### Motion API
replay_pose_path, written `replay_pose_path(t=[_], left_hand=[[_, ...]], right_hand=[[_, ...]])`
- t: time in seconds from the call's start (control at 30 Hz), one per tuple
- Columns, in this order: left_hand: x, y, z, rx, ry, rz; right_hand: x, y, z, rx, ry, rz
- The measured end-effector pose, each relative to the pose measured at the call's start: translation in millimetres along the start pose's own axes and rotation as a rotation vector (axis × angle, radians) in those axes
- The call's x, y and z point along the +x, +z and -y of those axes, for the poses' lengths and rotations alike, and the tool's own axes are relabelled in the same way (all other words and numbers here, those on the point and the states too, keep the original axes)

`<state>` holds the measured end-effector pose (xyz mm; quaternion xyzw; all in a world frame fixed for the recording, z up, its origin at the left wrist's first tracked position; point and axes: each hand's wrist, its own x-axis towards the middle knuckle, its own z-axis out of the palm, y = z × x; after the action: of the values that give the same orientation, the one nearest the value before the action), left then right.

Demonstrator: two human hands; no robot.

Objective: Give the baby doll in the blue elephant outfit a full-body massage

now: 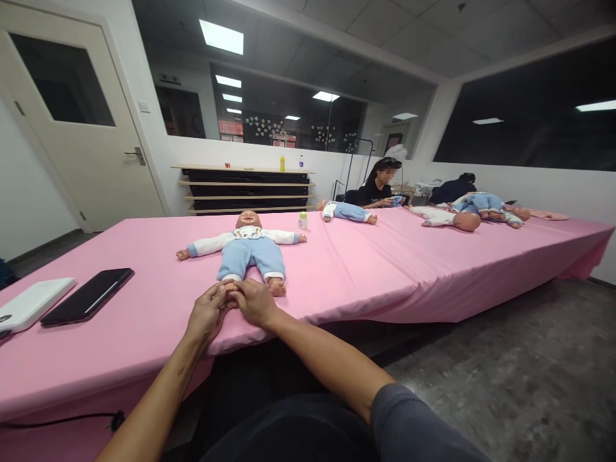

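Observation:
A baby doll (250, 253) in a white top and light blue trousers lies on its back on the pink-covered table (327, 282), head away from me and arms spread. Both my hands are at its foot on the left side of the view. My left hand (208, 314) grips that foot from the left, fingers wrapped around it. From the right, my right hand (255, 301) closes on the same foot, the thumbs close together on top. Most of the foot is hidden by my fingers. The doll's other foot (276, 286) lies bare beside my right hand.
A black phone (89, 295) and a white flat box (36, 303) lie at left. Past the doll stands a small green-capped bottle (303, 221). Another doll (349, 212) lies farther back, with several more at right (466, 221). Two people (378, 186) sit behind the table.

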<state>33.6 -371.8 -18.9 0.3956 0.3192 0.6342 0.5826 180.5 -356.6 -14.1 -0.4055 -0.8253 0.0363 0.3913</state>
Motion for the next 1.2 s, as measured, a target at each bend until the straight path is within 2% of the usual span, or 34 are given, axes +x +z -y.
replay_pose_path(t=[0.13, 0.3, 0.43, 0.67, 0.8, 0.93, 1.03, 1.2], left_hand=[[-1, 1.2, 0, 0.012, 0.003, 0.006], [2, 0.7, 5, 0.019, -0.044, -0.015], [2, 1.6, 4, 0.029, -0.042, -0.022], [0, 0.7, 1, 0.023, -0.04, -0.026], [1, -0.5, 3, 0.028, -0.045, 0.006], [-2, 3.7, 2, 0.042, 0.019, 0.027], [-3, 6.6, 2, 0.008, 0.059, 0.042], [-2, 6.0, 3, 0.014, 0.055, 0.038]], right_hand=[[0, 0, 0, 0.034, 0.022, 0.015], [0, -2, 2, -0.025, 0.09, 0.03], [-1, -2, 2, -0.025, 0.059, 0.049], [1, -2, -4, 0.097, 0.004, 0.075], [2, 0, -3, 0.112, -0.018, 0.036], [-1, 0, 4, 0.16, -0.082, -0.026], [-2, 0, 5, 0.158, -0.111, -0.027], [-2, 2, 0, 0.042, 0.011, 0.01]])
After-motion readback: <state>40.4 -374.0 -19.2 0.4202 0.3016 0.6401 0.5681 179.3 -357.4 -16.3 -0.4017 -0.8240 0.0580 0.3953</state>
